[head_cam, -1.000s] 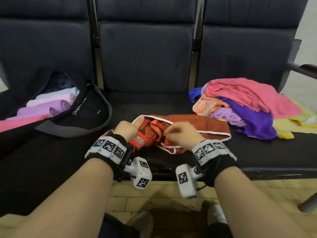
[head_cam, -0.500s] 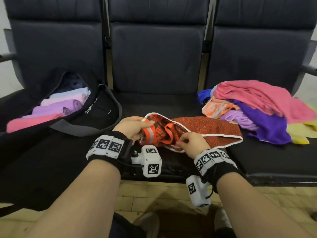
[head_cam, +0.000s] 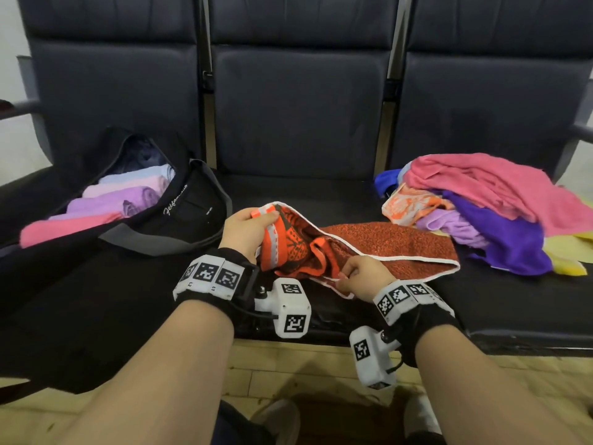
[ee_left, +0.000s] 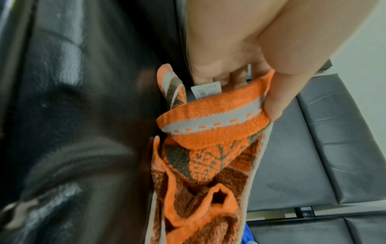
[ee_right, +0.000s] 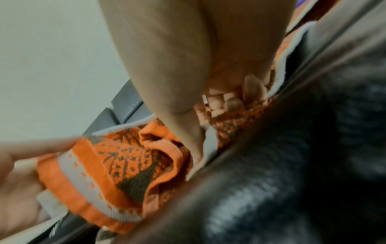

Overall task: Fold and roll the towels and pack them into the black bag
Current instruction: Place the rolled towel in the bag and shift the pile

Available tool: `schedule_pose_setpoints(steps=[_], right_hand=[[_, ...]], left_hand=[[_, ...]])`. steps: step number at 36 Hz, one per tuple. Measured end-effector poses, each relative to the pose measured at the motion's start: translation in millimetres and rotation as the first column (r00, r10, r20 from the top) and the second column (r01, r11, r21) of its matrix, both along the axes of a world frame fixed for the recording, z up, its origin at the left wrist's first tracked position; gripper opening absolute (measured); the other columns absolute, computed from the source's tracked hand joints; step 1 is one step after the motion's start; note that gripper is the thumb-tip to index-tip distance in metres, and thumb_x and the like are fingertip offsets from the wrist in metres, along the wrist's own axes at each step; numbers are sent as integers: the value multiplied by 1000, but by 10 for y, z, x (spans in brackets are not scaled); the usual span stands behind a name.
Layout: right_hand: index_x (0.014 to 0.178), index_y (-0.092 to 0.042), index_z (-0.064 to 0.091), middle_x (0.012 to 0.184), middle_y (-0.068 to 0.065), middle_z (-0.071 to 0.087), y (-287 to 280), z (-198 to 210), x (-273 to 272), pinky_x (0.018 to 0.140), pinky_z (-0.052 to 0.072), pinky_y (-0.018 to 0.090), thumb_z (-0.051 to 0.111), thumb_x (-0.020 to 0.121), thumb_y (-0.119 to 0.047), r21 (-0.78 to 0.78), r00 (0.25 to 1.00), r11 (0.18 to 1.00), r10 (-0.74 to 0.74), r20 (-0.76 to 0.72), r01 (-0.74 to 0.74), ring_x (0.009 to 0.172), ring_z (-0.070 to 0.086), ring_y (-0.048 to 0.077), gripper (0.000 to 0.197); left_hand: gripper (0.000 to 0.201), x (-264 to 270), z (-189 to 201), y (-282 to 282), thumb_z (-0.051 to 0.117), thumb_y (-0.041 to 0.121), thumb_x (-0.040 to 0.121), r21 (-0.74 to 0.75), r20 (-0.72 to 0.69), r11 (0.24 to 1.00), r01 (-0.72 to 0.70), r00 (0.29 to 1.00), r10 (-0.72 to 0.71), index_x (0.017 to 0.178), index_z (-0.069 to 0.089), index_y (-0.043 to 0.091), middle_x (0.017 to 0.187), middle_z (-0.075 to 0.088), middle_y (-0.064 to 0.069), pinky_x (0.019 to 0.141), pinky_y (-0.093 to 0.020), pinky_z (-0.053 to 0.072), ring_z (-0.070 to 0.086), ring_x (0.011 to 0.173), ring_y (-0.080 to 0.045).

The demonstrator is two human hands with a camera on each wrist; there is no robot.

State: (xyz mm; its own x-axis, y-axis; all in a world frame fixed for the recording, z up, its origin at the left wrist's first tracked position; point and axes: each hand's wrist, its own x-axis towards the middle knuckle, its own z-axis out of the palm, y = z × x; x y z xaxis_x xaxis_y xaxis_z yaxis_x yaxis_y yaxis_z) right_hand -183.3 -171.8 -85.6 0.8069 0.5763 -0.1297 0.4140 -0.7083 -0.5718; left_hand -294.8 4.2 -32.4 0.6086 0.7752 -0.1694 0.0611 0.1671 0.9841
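An orange and brown patterned towel (head_cam: 385,242) with a white border lies across the middle seat, its left end bunched and lifted. My left hand (head_cam: 247,231) grips that orange, white-striped end (ee_left: 211,122), thumb on top. My right hand (head_cam: 362,274) pinches the white near edge (ee_right: 211,145) of the same towel low by the seat front. The black bag (head_cam: 179,220) lies open on the left seat, holding several rolled towels (head_cam: 106,203) in pink, purple and pale blue.
A loose pile of towels (head_cam: 487,207) in pink, purple, orange, blue and yellow fills the right seat. Dark seat backs (head_cam: 298,101) stand behind. The seat front edge (head_cam: 513,338) runs below my wrists, with wooden floor (head_cam: 308,364) under it.
My left hand has raised the towel's bunched end higher and to the left. My right hand has dropped toward the near edge and pinches the white border.
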Motion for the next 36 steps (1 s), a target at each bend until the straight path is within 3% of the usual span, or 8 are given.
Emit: schedule_pose_setpoints(steps=[9,15,19,24,27,31,33,36], right_hand=[[84,-7,72,69,1,62,-155,185,70,48,42,13,74,80,-5,191,961,981,18,-277,37,60,54,9,5],[87,-6,70,81,5,70,-113,320,17,69,46,19,72,85,-17,412,991,911,76,-111,-24,72,60,10,11],[85,-19,52,49,-14,49,-21,589,-119,54,32,16,58,95,-19,447,966,875,247,-82,-186,47,41,-1,11],[84,-17,62,65,-4,61,-17,914,-393,65,44,23,61,90,-13,616,699,706,634,-329,-350,62,53,13,7],[89,-9,63,75,10,69,-40,965,-450,75,54,31,60,87,-7,733,549,635,713,-436,-243,70,66,20,4],[97,-2,67,92,20,69,8,890,-344,83,53,27,61,89,-5,697,850,697,460,-255,-168,85,65,20,10],[104,1,69,102,21,70,17,859,-296,89,51,29,59,92,-6,629,910,747,388,-147,-217,92,64,20,17],[105,-3,72,101,13,72,10,848,-296,85,49,21,60,93,-8,547,937,787,348,-13,-285,88,62,10,18]], left_hand=[[26,23,19,-13,71,27,86,-19,43,999,-30,999,30,107,68,14,109,68,-11,91,-51,53,65,102,-30],[19,31,36,-30,70,24,86,54,99,997,-55,994,50,104,69,16,105,70,-9,88,-50,55,67,99,-28],[18,34,44,-29,76,18,79,98,164,988,-115,982,98,95,68,13,95,73,-10,84,-48,57,70,91,-27],[11,15,86,-114,76,13,80,122,210,990,-77,976,50,88,69,10,89,73,-14,86,-48,57,71,90,-30],[9,1,108,-177,74,13,82,123,222,992,23,974,-50,89,72,8,89,73,-15,86,-50,56,70,89,-31],[12,-20,154,-295,63,11,91,187,210,955,230,940,-268,96,73,5,67,71,-1,57,-23,54,66,57,-7],[20,-21,169,-341,55,7,95,176,198,935,309,919,-341,107,69,-2,70,70,-6,45,-13,45,61,49,-2],[26,-13,174,-364,51,12,98,180,169,886,427,874,-456,114,68,0,103,71,-21,73,-27,57,72,86,-23]])
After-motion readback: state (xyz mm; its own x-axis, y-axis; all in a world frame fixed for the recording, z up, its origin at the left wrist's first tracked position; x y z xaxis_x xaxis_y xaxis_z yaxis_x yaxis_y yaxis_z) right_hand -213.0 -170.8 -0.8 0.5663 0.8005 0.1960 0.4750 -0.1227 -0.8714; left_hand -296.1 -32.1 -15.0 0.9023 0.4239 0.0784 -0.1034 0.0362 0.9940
